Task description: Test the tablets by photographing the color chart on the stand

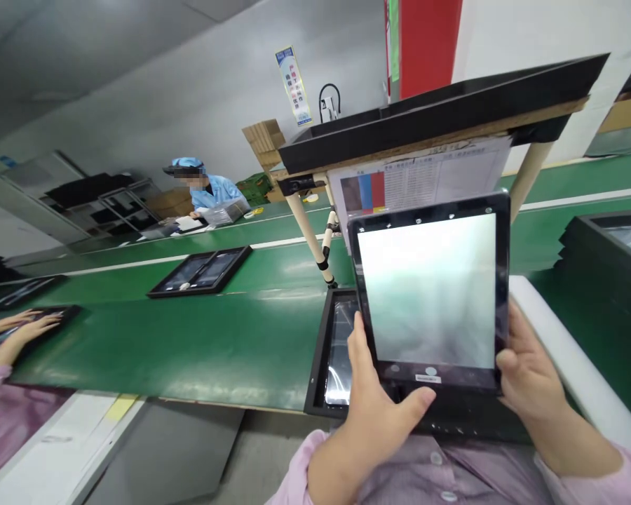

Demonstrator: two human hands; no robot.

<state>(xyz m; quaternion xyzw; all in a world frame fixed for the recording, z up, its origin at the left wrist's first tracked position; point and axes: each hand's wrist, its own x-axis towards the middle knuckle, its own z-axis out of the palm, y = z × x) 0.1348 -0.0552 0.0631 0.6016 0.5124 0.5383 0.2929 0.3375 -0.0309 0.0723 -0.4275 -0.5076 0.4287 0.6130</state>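
Between my two hands a tablet [434, 291] is held upright, its screen lit pale white-green and facing me. My left hand [376, 410] grips the lower left corner, thumb along the bottom edge and fingers up the side. On the lower right edge, my right hand [531, 365] is closed, with its thumb at the front and the other fingers behind. A small white label [428, 379] sits on the bottom bezel. Behind the tablet lies a black tray [320, 379] with a dark glossy panel in it, partly hidden.
A black shelf [425, 130] on beige pipe legs stands over the green bench [189, 351]. Another black tray [200, 272] holds two panels. Stacked black trays [594, 245] and a white foam strip [568, 351] are at right. Co-worker's hands [31, 326] are at left; another person [210, 186] sits beyond.
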